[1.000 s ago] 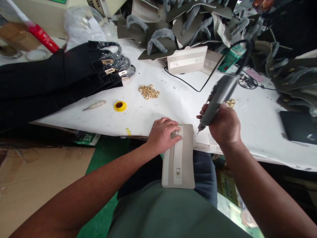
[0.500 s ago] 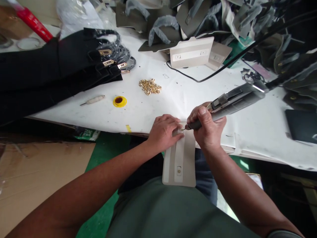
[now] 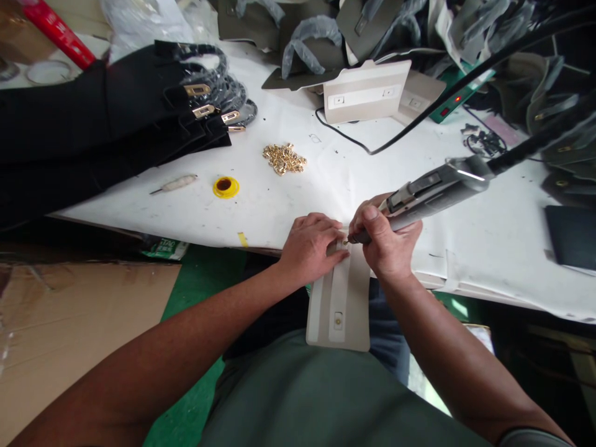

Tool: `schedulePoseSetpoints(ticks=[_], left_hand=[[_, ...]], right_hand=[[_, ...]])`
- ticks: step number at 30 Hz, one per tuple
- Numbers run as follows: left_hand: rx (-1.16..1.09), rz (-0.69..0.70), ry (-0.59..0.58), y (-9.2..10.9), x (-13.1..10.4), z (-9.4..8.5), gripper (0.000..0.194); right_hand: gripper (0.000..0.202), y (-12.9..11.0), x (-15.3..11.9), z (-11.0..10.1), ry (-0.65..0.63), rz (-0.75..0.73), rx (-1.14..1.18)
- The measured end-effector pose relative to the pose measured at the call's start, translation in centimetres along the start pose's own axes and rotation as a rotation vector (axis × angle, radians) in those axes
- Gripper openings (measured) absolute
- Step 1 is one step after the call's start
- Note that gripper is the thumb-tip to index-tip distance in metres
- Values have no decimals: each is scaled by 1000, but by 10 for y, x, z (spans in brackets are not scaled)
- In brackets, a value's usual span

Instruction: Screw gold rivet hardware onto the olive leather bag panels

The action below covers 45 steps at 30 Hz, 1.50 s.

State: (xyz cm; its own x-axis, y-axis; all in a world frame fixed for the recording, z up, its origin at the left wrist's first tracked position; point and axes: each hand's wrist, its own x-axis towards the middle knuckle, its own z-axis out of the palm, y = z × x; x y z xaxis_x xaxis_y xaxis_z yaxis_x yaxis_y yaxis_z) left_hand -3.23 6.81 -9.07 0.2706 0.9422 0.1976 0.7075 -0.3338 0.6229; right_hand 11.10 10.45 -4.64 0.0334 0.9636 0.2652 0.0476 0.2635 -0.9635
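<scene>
My right hand (image 3: 388, 242) is wrapped round a grey electric screwdriver (image 3: 433, 192) with a thick black cord. Its tip meets a small brass-coloured fastener at the upper end of a beige panel (image 3: 358, 304). My left hand (image 3: 314, 245) grips that end of the panel, with fingers and thumb on either side of the fastener. A pale strip runs down the panel, and a second fastener (image 3: 338, 321) shows near its lower end. The panel hangs over the table edge toward my body.
On the white table (image 3: 261, 217) lie a pile of gold hardware (image 3: 284, 159), a yellow ring (image 3: 226, 187) and an awl (image 3: 174, 184). Black pieces (image 3: 135, 112) with wrapped handles are stacked left. Beige panels (image 3: 367, 93) and a green box (image 3: 459, 96) stand behind.
The screwdriver's tip has come closer to the panel, so less of its bit shows. Red lights now show on the green box. My left hand keeps its grip.
</scene>
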Motion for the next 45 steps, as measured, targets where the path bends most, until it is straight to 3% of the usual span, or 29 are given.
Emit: schedulePoseSetpoints(ticks=[9,18,31,33,38,45], left_hand=[[12,2,-8,-2,0,3,21],[30,1,1,-1,1,3,19],[-71,-62,-44,-2,0,2,18],[-123,-128,-56,2,-2,-2,19],[3,-42,49,2,-2,-6,30],[-44,-186,-15,0,-3,-1,43]], right_hand=[[37,7,1,-2,-119,-54,24],[30,15,3,-4,-204,8,34],[29,17,1,-3,-159,60,-11],[30,13,-1,-2,-199,97,-18],[40,6,1,7,-286,141,-14],[52,-7,0,17,-346,80,163]])
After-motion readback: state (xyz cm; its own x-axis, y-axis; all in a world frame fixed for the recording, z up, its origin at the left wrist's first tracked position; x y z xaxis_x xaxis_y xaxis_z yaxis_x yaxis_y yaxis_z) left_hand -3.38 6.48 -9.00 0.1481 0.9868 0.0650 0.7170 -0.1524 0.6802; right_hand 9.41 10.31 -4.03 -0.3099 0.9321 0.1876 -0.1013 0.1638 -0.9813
